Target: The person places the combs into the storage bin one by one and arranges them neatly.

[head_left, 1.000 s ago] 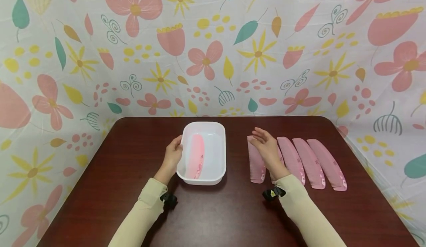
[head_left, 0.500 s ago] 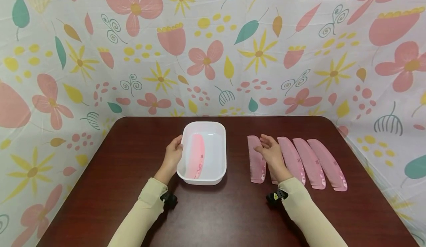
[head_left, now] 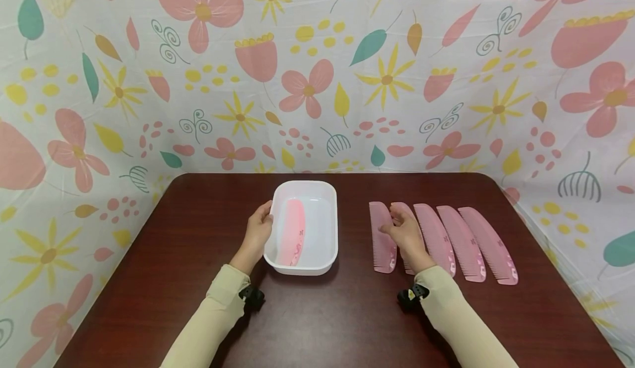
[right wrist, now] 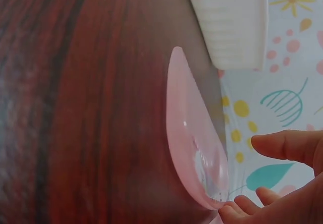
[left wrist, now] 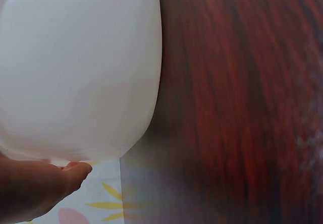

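Observation:
My left hand (head_left: 258, 230) holds the left side of a white plastic tub (head_left: 334, 230); the left wrist view shows its fingers (left wrist: 75, 174) against the tub's outer wall (left wrist: 86, 67). Inside the tub lies one pink comb (head_left: 294, 233). To the right, my right hand (head_left: 408, 236) is over the second comb (head_left: 405, 208) of a row, hiding its middle. Thumb and fingers are spread apart there. Just left of that hand lies the leftmost comb (head_left: 382, 249). In the right wrist view, the fingertips overlap the end of a pink comb (right wrist: 189, 128), with the thumb raised away.
More pink combs (head_left: 436, 238) lie side by side to the right of my right hand, slanting on the dark wooden table (head_left: 337, 324). Behind the table's far edge hangs a flower-print cloth (head_left: 317, 125).
My right hand has moved slightly right and down, from above the leftmost comb to the second one, whose top end now shows. The left hand and the tub have stayed put.

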`<state>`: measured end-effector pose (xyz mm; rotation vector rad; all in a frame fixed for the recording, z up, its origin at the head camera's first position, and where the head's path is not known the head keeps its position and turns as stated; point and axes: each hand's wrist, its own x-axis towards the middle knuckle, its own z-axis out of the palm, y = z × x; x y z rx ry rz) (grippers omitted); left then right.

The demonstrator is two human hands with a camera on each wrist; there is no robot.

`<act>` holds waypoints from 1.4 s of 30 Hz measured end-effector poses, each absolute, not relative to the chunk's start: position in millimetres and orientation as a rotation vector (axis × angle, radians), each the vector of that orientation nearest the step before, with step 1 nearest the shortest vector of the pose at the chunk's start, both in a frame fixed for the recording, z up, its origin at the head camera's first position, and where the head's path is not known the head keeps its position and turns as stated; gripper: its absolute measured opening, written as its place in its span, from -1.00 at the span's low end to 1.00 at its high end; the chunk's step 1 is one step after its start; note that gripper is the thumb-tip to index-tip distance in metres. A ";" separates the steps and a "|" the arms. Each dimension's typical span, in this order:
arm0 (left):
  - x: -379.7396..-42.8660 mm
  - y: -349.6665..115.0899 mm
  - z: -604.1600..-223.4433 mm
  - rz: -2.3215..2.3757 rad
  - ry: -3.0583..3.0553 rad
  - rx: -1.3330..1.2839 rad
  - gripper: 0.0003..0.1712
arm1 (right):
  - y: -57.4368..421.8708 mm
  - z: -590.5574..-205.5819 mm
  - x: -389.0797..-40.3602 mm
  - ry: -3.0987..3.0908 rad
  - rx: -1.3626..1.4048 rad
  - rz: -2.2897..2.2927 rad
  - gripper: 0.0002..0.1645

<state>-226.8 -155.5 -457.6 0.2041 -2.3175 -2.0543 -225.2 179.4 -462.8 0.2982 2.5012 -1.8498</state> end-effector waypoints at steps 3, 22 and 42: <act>-226.8 -155.2 -457.4 -2.057 -2.315 0.206 -0.47 | 178.8 -464.4 -225.2 2.505 0.307 -1.844 -0.18; -226.7 -155.5 -458.0 -2.035 -2.330 0.201 -0.48 | 167.9 -464.8 -226.1 2.694 0.201 -1.475 -0.01; -226.7 -155.6 -459.1 -2.030 -2.337 0.210 -0.48 | 167.5 -468.3 -227.7 2.804 0.205 -1.317 0.09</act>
